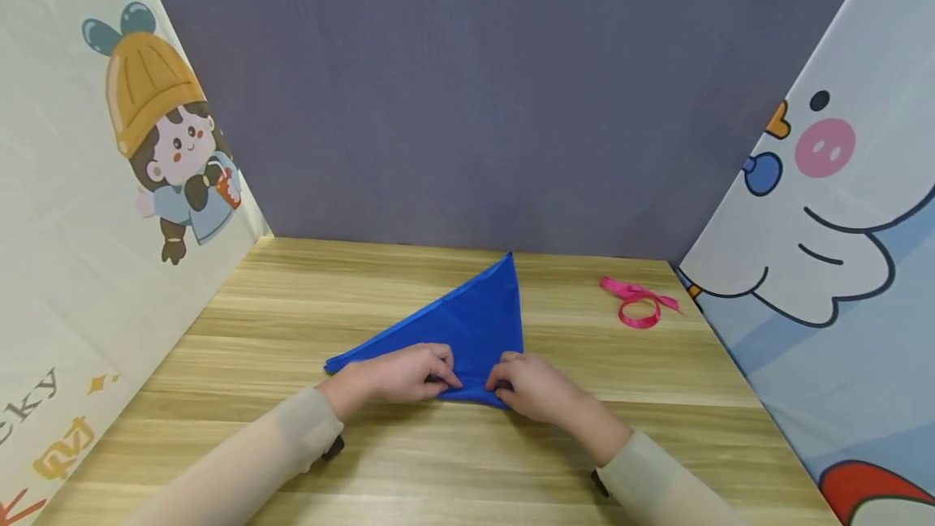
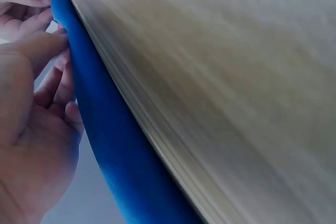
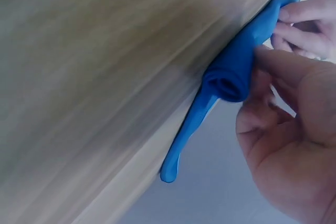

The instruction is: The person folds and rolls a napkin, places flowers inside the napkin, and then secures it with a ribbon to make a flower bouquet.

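Now both hands (image 1: 412, 372) (image 1: 536, 386) pinch blue cloth (image 1: 478, 319).

The cloth (image 1: 475, 319) is plain blue, the ribbon (image 1: 630, 292) right of it pink. The table (image 1: 438, 461) under the cloth is streaky tan.

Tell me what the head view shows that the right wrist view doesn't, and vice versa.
Head only: the pink ribbon, the cartoon-printed side panels, the pale sleeves and the triangular outline of the blue cloth.

Right wrist only: the hollow end of the roll along the cloth's near edge, seen end-on.

Both: the blue cloth, the wood-grain tabletop, and the person's left grip and right grip side by side at that rolled edge.
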Demonstrator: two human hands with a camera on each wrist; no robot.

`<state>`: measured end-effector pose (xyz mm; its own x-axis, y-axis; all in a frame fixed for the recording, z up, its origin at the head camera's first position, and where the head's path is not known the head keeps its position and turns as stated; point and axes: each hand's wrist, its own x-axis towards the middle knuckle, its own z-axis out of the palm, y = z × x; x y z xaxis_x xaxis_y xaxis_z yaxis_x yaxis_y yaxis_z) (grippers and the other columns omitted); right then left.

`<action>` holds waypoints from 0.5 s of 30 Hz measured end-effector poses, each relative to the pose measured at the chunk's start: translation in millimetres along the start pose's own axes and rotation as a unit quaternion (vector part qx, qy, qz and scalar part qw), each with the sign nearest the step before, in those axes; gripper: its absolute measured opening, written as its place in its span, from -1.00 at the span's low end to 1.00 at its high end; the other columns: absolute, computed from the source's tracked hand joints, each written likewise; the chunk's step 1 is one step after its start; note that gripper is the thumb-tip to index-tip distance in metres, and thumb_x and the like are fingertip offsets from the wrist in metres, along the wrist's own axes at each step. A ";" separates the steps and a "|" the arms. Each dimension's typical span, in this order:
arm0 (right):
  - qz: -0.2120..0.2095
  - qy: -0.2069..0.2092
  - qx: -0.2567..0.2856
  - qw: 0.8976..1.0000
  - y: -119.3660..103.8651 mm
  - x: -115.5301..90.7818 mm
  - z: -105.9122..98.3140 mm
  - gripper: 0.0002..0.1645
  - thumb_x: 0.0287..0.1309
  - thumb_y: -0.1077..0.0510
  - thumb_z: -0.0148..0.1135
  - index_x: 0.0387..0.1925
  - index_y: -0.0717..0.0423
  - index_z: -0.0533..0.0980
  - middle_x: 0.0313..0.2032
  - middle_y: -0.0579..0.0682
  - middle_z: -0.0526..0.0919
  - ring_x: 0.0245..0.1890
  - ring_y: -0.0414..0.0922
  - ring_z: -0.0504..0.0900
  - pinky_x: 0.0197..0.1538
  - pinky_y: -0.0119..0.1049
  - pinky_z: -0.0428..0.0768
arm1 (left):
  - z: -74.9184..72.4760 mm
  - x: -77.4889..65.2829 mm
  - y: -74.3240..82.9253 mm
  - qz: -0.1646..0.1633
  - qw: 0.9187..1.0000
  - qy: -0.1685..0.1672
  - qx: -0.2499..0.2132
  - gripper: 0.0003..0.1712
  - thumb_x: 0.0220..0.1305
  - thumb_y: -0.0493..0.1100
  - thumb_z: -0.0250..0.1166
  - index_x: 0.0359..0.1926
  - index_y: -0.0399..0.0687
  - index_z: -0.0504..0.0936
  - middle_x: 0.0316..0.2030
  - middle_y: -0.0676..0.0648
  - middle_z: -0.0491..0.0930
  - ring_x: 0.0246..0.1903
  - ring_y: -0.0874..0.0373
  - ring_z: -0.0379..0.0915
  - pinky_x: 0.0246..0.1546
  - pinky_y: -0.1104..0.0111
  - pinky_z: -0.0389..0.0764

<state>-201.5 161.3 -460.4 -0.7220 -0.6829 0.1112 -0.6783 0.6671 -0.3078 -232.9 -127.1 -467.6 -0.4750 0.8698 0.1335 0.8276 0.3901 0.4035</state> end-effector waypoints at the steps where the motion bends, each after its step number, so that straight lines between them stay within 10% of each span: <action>1: 0.003 -0.003 0.002 1.000 -1.1 -0.1 0.3 -0.90 0.32 0.19 0.51 -0.16 -0.03 0.79 -0.21 -0.15 0.69 -0.21 -0.22 0.67 -0.10 -0.27 0.70 | -0.1 0.0 -0.1 -0.005 1.000 -0.006 -0.013 -0.75 0.47 -0.27 0.43 0.10 -0.08 0.88 -0.15 0.05 0.64 -0.11 0.29 0.52 0.04 0.45 0.61; 15: 0.018 0.004 0.047 0.999 5.4 -2.2 8.0 -0.95 0.39 0.13 0.51 -0.18 0.01 0.79 -0.21 -0.16 0.71 -0.17 -0.19 0.72 -0.02 -0.24 0.74 | -2.3 2.1 -5.4 -0.024 0.999 -0.018 -0.034 -0.75 0.56 -0.23 0.38 0.14 -0.06 0.86 -0.10 0.05 0.77 -0.08 0.38 0.60 0.03 0.49 0.65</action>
<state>-202.5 164.1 -469.9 -0.7475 -0.6557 0.1063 -0.6361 0.6606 -0.3988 -239.0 -128.1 -467.5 -0.5008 0.8618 0.0802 0.7815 0.4104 0.4700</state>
